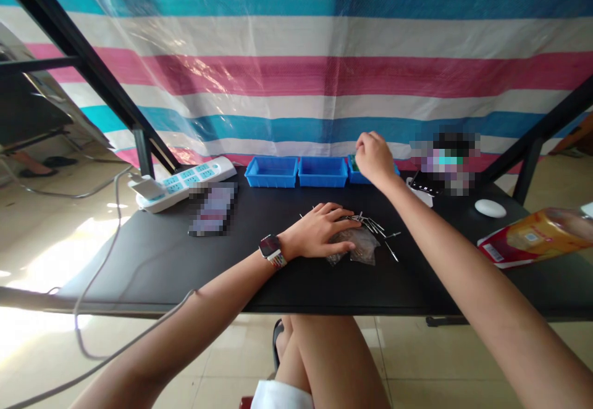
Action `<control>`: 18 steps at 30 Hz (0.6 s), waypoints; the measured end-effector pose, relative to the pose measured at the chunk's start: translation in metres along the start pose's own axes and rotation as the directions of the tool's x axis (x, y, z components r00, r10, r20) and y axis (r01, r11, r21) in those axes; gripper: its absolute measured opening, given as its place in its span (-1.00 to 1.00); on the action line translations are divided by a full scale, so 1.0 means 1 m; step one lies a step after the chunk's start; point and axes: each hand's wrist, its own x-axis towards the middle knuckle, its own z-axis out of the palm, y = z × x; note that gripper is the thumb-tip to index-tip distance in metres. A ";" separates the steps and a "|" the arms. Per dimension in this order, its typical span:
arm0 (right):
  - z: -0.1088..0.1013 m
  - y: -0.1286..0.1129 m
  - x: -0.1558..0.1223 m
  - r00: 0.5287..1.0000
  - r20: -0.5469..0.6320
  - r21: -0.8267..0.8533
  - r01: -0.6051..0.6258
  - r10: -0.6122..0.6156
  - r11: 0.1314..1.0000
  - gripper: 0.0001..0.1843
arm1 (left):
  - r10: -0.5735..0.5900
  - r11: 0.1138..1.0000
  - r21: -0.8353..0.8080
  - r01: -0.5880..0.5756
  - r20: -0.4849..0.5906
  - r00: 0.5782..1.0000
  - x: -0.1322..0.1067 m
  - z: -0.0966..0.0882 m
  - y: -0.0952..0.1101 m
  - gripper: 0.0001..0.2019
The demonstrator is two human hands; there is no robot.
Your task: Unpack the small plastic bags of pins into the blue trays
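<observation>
My left hand [324, 233], with a watch on its wrist, lies on the black table with its fingers spread. Beneath and beside it are clear plastic bags [364, 247] and several thin silver metal pins [374, 223], which look like blind rivets. Some of these are hidden by the hand. My right hand [374, 157] is over the right blue tray [359, 178], its fingers curled in together. Whatever they may hold is out of sight. A bit of green shows in that tray beside the fingers.
Two more blue trays, the left [271, 177] and the middle one [323, 177], stand in the same row. A white power strip [185, 183] and a phone [214, 209] lie to the left. Rightward are a white oval object [490, 209] and a bottle [532, 236].
</observation>
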 end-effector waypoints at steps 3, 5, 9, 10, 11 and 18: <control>0.001 0.052 0.028 0.983 0.139 -0.094 -0.110 0.122 0.989 -0.58 | 0.007 1.000 -0.010 -0.007 0.000 1.000 0.001 -0.002 0.000 -0.42; 0.007 0.073 0.041 0.956 0.280 -0.086 -0.062 0.084 0.994 -0.53 | 0.011 1.000 -0.016 -0.011 -0.004 1.000 0.001 -0.003 0.000 -0.43; 0.022 0.086 0.054 0.900 0.436 -0.040 0.002 0.016 0.999 -0.41 | 0.007 1.000 -0.018 -0.007 -0.003 1.000 0.001 -0.003 0.000 -0.45; 0.025 0.086 0.055 0.890 0.456 -0.038 0.002 0.015 0.999 -0.42 | 0.005 1.000 -0.017 -0.005 -0.003 1.000 0.001 -0.003 -0.001 -0.46; 0.028 0.085 0.056 0.885 0.464 -0.038 -0.004 0.021 0.999 -0.44 | 0.002 1.000 -0.016 -0.002 -0.005 1.000 0.001 -0.002 -0.001 -0.47; 0.030 0.083 0.064 0.852 0.516 -0.109 -0.043 0.094 0.993 -0.43 | -0.007 1.000 0.002 0.007 -0.024 1.000 0.002 -0.001 -0.003 -0.50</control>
